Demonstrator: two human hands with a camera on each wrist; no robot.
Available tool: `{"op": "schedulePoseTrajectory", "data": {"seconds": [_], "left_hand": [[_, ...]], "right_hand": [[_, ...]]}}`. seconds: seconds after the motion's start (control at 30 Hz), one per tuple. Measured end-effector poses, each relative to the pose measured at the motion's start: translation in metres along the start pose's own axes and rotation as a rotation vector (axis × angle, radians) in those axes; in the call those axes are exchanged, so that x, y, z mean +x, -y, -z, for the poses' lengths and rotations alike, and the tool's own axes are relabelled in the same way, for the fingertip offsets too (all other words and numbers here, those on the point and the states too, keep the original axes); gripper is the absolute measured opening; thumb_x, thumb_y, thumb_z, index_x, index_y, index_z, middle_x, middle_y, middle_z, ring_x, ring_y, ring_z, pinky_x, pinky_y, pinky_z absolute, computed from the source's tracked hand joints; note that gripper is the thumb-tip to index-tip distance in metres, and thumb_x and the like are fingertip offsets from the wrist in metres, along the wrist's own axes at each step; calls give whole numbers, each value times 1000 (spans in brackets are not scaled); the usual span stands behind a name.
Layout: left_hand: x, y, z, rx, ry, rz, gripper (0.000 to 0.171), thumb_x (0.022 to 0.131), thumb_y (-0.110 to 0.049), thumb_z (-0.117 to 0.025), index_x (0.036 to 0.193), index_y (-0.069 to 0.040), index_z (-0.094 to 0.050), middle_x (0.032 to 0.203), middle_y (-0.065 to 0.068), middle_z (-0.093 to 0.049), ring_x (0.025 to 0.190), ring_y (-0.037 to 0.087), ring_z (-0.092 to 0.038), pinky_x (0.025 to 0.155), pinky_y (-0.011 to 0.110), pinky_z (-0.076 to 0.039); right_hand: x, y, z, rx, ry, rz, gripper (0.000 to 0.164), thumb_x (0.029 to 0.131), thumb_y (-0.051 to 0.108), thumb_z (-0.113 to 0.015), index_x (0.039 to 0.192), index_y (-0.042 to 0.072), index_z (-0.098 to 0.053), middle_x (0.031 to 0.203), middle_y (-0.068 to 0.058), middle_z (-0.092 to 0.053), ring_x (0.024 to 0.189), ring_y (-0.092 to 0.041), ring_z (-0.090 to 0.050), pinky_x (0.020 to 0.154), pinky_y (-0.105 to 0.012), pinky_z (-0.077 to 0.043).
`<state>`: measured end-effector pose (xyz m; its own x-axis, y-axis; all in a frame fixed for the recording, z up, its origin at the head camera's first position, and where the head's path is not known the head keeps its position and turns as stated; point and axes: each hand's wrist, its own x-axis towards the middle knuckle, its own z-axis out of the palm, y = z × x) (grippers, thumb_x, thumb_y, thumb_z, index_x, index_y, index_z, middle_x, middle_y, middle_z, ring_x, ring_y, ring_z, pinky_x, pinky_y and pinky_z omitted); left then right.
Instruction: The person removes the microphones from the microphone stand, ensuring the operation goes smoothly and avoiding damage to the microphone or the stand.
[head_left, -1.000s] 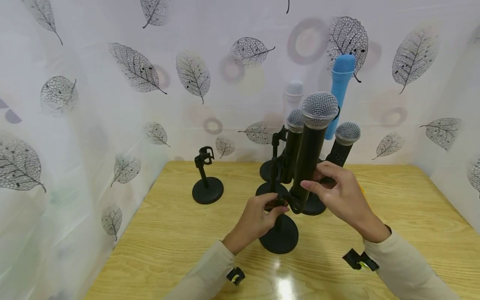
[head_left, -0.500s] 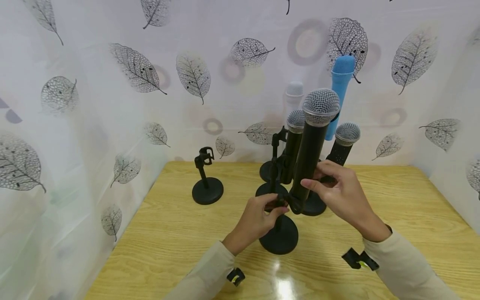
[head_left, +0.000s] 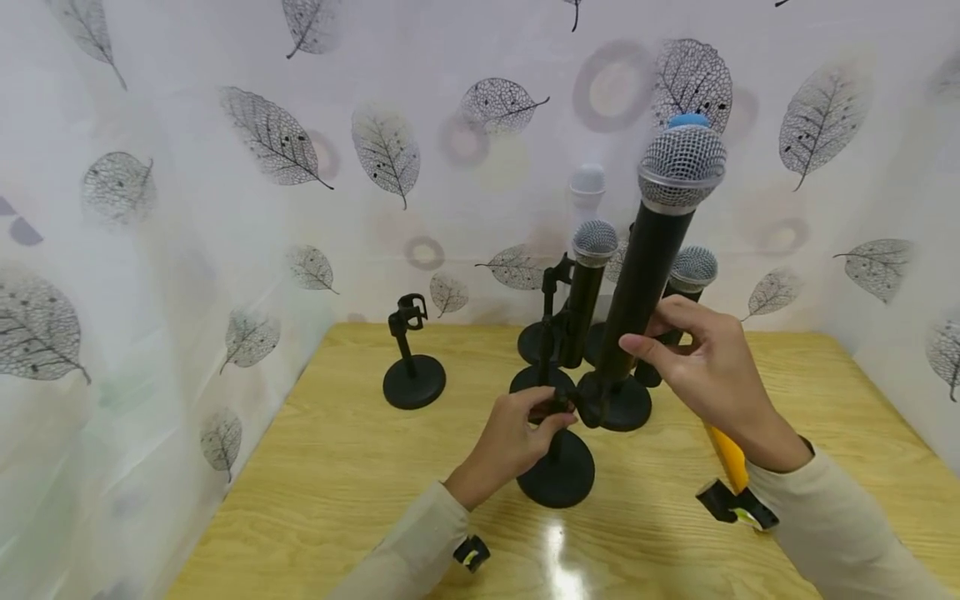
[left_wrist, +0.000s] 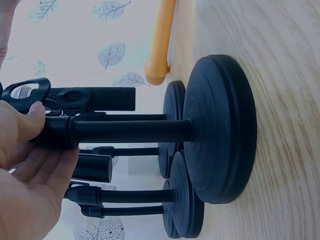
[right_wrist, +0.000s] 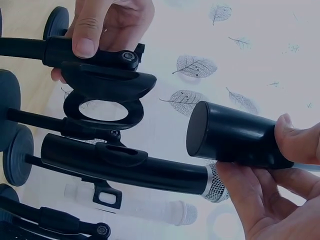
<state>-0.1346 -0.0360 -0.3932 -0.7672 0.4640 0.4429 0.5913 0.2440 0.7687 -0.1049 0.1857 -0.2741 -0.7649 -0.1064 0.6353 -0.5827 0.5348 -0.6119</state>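
My right hand [head_left: 708, 367] pinches the lower body of a black microphone [head_left: 645, 267] with a silver mesh head, tilted up to the right. In the right wrist view, the flat end of this microphone [right_wrist: 197, 130] is apart from the holder clip [right_wrist: 107, 82], which holds nothing. My left hand [head_left: 517, 437] grips the top of the black desk stand that carries this clip. The round base [head_left: 557, 475] of that stand rests on the table, and its post [left_wrist: 135, 131] stands upright between base and fingers.
Behind stand several microphones on stands: a black one [head_left: 585, 292], a white one [head_left: 587, 187], another black one [head_left: 693, 267] and a blue one [head_left: 688, 121], mostly hidden. A stand with a bare clip [head_left: 412, 379] is at left. An orange rod-shaped thing [head_left: 726, 454] lies at right.
My right hand has moved up and to the right with the microphone, drawing its lower end out of the clip. The left hand keeps its place on the stand.
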Motion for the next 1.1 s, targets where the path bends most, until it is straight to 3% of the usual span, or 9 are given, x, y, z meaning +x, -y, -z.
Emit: {"op": "schedulePoseTrajectory", "data": {"seconds": [0.2, 0.37, 0.47, 0.53, 0.7, 0.83, 0.9, 1.1], "left_hand": [[-2, 2, 0, 52, -19, -31, 13, 94, -10, -73, 106, -5, -71, 101, 5, -72, 92, 5, -70, 81, 18, -57], [-7, 0, 4, 78, -25, 0, 14, 94, -9, -73, 107, -6, -72, 101, 5, -72, 91, 6, -70, 81, 18, -57], [-11, 1, 9, 86, -34, 6, 15, 93, -9, -73, 108, -7, -72, 102, 4, -72, 91, 7, -70, 80, 20, -58], [-13, 3, 13, 92, -39, 7, 16, 94, -11, -73, 109, -8, -72, 103, 3, -72, 92, 8, -70, 81, 20, -58], [-18, 6, 24, 108, -55, 22, 13, 95, -13, -72, 107, -9, -72, 104, 3, -73, 97, 10, -71, 86, 21, -57], [-24, 8, 33, 112, -72, 45, 12, 96, -13, -71, 107, -9, -72, 105, 3, -74, 99, 11, -71, 88, 23, -57], [-27, 9, 37, 112, -81, 56, 12, 95, -13, -71, 107, -9, -72, 104, 2, -74, 99, 11, -71, 88, 24, -57], [-33, 12, 46, 123, -104, 57, 10, 95, -11, -72, 104, -6, -72, 102, 3, -75, 98, 12, -72, 88, 26, -58]], "right_hand": [[-6, -4, 1, -17, 48, -58, 23, 85, 0, -81, 107, 7, -76, 88, -2, -69, 79, -4, -63, 68, -11, -54], [-14, -11, 5, -33, 113, -109, 16, 88, 6, -80, 103, 7, -74, 90, -3, -68, 84, -4, -64, 73, -11, -54], [-20, -18, 8, -44, 145, -127, 13, 88, 8, -80, 99, 6, -73, 89, -4, -68, 82, -7, -62, 72, -14, -56], [-24, -23, 11, -52, 166, -144, 19, 88, 9, -80, 104, 1, -75, 97, -10, -71, 87, -15, -66, 72, -19, -59], [-35, -37, 18, -69, 205, -176, 37, 88, 8, -80, 121, -6, -71, 115, -23, -71, 98, -31, -70, 74, -20, -59], [-44, -46, 23, -103, 227, -198, 37, 88, 13, -81, 121, -3, -72, 113, -19, -73, 96, -15, -71, 75, -14, -55], [-48, -50, 26, -125, 234, -215, 38, 88, 15, -81, 121, -1, -72, 114, -17, -73, 98, -15, -70, 75, -13, -54], [-63, -62, 38, -153, 274, -308, 51, 87, 22, -83, 126, -8, -67, 124, -29, -65, 108, -47, -65, 71, -20, -59]]}}
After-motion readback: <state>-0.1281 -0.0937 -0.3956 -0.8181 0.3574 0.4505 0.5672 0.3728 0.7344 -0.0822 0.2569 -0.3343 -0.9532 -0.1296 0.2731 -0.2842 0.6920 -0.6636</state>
